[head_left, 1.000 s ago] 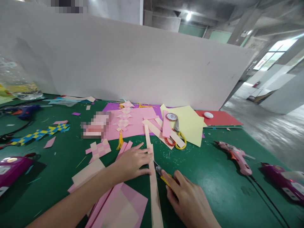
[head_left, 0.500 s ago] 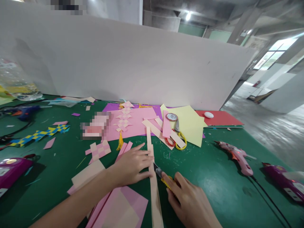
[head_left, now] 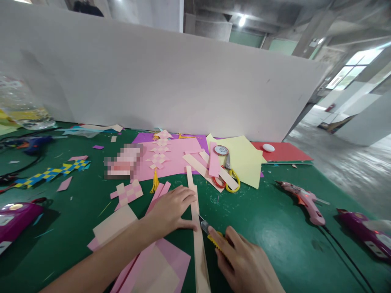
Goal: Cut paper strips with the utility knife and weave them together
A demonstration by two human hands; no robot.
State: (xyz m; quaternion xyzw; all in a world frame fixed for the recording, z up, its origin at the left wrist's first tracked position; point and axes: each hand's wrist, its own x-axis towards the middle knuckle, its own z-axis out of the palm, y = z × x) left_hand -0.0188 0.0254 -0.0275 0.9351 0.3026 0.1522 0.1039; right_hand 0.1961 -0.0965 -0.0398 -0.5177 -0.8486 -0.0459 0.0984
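Long cream paper strips (head_left: pixel 199 248) lie lengthwise on the table in front of me, partly overlapping. My left hand (head_left: pixel 174 207) holds them, its fingers bunched on the upper part and its thumb lower at the left edge. In my right hand (head_left: pixel 241 252) is a yellow utility knife (head_left: pixel 215 241), its blade at the strips' right edge just below my left fingertips. Whether the blade touches the paper I cannot tell. Beneath my left forearm are pink paper strips (head_left: pixel 159 193) and a pink sheet (head_left: pixel 180 254), with a cream sheet (head_left: pixel 117 221) beside them.
Scissors (head_left: pixel 232 181), a tape roll (head_left: pixel 220 150) and paper scraps lie ahead. A woven pink ornament (head_left: pixel 159 152) with a yellow tassel rests on pink paper. A pink glue gun (head_left: pixel 305 199) and purple device (head_left: pixel 363 230) are right. A white panel (head_left: pixel 171 81) stands behind.
My left fingers have drawn together and pulled back from their spread position across the strips. The knife has shifted slightly down and right. The upper strip's far end has moved slightly left and nearer.
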